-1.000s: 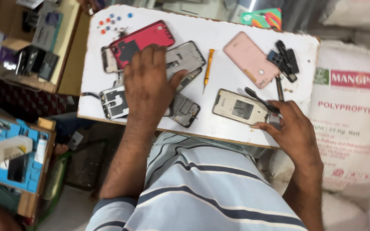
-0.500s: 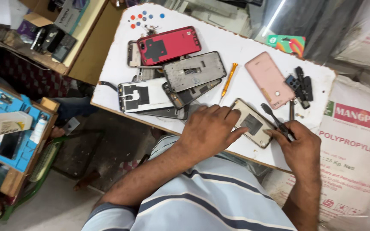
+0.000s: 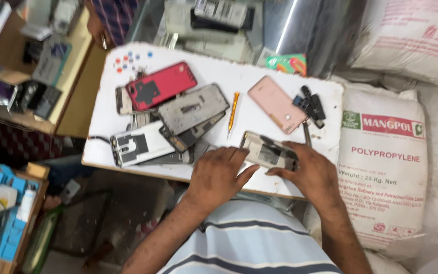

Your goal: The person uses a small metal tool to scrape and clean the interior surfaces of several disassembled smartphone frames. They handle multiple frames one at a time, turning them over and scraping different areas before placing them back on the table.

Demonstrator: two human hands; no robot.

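Looking down from the head camera, the one view here, the thing in hand is a thin, pale grey opened phone body with its back cover off (image 3: 268,151). It lies at the near edge of the white rectangular work board (image 3: 259,81), just right of the middle. It looks light, stiff and flat, but probably fragile where the bare inner parts show, and its smooth frame could slip; the long side edges seem the safest places to take hold, away from the exposed middle.

The left hand (image 3: 218,175) rests palm down at the phone's left end, fingers (image 3: 239,155) lightly spread and nearly flat, their tips touching the frame rather than gripping it. The right hand (image 3: 311,171) covers the right end, fingers curled narrowly over the edge to pin it; whether it also holds a small tool I cannot tell.

Farther off on the board lie a red phone back cover (image 3: 162,85), a grey metal phone frame (image 3: 192,107), a slim orange-handled screwdriver (image 3: 233,112), a pink phone back cover (image 3: 276,104) and a cluster of small black parts (image 3: 310,104).
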